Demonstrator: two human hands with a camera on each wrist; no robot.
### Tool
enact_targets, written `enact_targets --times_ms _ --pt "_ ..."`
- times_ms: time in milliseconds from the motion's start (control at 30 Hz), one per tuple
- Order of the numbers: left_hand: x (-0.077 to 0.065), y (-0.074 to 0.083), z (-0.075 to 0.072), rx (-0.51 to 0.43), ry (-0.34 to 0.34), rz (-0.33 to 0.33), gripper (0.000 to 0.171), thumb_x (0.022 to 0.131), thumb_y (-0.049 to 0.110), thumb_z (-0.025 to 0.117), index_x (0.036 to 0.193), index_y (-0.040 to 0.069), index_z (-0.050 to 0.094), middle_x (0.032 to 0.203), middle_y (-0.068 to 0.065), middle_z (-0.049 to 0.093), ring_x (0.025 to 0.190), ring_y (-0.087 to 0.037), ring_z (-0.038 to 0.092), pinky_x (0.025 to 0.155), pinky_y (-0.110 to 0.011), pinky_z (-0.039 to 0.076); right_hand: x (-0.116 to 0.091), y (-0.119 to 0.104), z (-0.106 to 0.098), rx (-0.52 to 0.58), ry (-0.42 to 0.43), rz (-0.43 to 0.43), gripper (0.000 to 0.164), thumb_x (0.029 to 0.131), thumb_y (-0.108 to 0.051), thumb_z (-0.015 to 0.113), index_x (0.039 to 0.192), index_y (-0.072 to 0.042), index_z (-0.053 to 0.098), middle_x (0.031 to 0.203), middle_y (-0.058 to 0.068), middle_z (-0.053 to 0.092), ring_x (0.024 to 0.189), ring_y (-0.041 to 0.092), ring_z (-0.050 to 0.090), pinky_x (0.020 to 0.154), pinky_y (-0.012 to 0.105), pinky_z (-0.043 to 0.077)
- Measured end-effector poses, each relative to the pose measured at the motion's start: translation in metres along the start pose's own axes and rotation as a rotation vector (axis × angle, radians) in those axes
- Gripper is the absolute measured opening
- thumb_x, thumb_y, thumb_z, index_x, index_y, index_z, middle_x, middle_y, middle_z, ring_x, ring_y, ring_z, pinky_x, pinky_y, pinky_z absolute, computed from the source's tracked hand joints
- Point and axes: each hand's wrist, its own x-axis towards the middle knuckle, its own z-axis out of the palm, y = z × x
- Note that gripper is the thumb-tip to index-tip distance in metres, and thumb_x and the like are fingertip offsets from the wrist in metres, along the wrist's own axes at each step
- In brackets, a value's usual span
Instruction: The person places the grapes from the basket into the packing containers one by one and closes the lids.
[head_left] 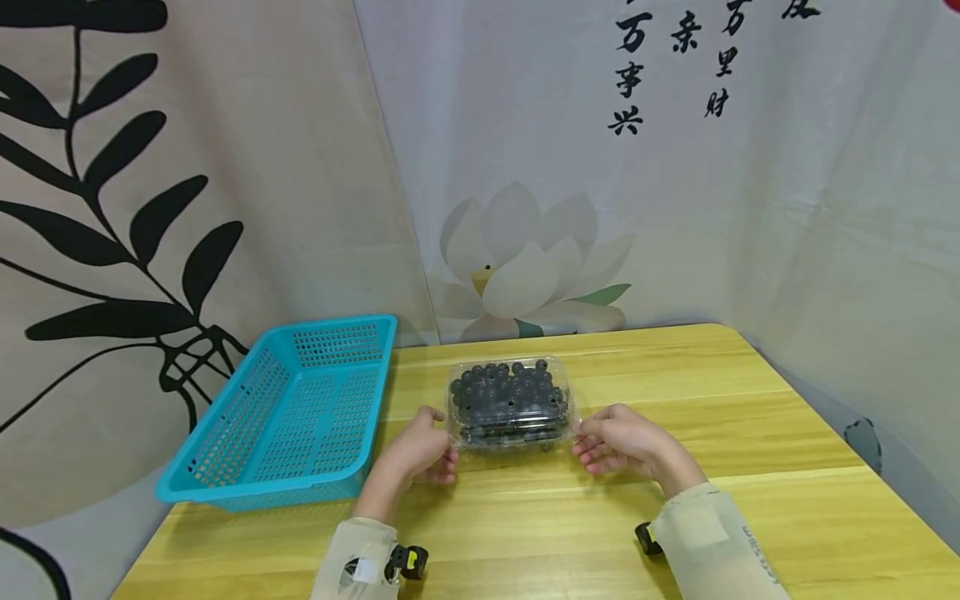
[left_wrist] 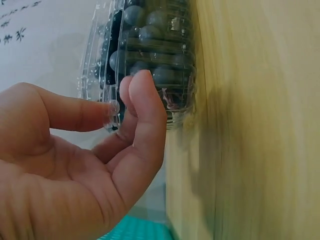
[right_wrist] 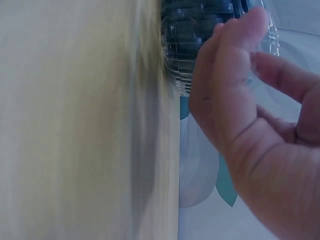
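A clear plastic clamshell box [head_left: 512, 423] filled with dark round fruit [head_left: 506, 390] sits on the wooden table in the head view, its lid down. My left hand [head_left: 422, 448] pinches its near left corner; in the left wrist view the thumb [left_wrist: 82, 115] and curled fingers meet at the rim flange. At the opposite corner my right hand [head_left: 626, 443] pinches the rim between thumb and fingers. In the right wrist view, those fingers [right_wrist: 232, 85] cover part of the box's end [right_wrist: 192, 40].
A blue perforated plastic basket [head_left: 352, 477] stands left of the box, close to my left forearm. The yellow wooden table [head_left: 750, 433] ends at the back against a printed cloth [head_left: 675, 250] with a lotus and black characters.
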Motion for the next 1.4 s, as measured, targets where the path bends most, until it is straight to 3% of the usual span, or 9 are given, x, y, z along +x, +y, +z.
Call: enact_targets --times_ms 167,300,600,833,1400 --pt "0.001 -0.002 -0.001 0.04 -0.021 0.002 0.046 0.097 -0.002 0.046 0.142 -0.012 0.043 0.074 -0.01 0.062 0.059 -0.018 0.059 0.054 -0.028 0.06 0.001 0.0 -0.001 -0.011 -0.006 -0.001 0.038 0.11 -0.02 0.052 0.122 0.013 0.064 0.096 0.012 0.073 0.075 0.015 0.069 0.07 0.029 0.064" --pt "0.002 -0.004 -0.002 0.071 -0.014 -0.017 0.034 0.103 0.006 0.045 0.131 -0.013 0.054 0.074 -0.01 0.064 0.059 -0.019 0.061 0.054 -0.027 0.059 0.002 -0.001 -0.001 -0.01 0.001 0.003 0.037 0.11 -0.019 0.05 0.122 0.014 0.064 0.095 0.011 0.072 0.074 0.015 0.067 0.069 0.029 0.064" --pt "0.008 0.0 -0.002 0.084 0.001 -0.035 0.045 0.099 0.006 0.049 0.139 -0.014 0.05 0.071 -0.009 0.064 0.056 -0.017 0.06 0.051 -0.024 0.057 0.008 -0.003 -0.001 -0.001 0.029 -0.015 0.036 0.11 -0.015 0.049 0.121 0.016 0.063 0.092 0.01 0.07 0.073 0.014 0.065 0.067 0.026 0.062" --pt "0.013 0.005 0.0 0.113 0.032 -0.041 0.035 0.095 0.004 0.051 0.125 -0.012 0.056 0.068 -0.008 0.063 0.054 -0.017 0.059 0.05 -0.023 0.055 0.013 -0.005 -0.004 -0.011 0.052 -0.017 0.036 0.111 -0.015 0.046 0.121 0.015 0.062 0.092 0.011 0.07 0.073 0.015 0.065 0.067 0.026 0.061" --pt "0.024 0.012 -0.001 0.12 0.034 -0.051 0.03 0.093 0.002 0.051 0.12 -0.01 0.057 0.066 -0.007 0.062 0.052 -0.016 0.058 0.049 -0.024 0.054 0.023 -0.01 -0.005 -0.03 0.091 -0.003 0.036 0.111 -0.015 0.046 0.122 0.015 0.063 0.091 0.009 0.071 0.072 0.014 0.065 0.066 0.025 0.062"
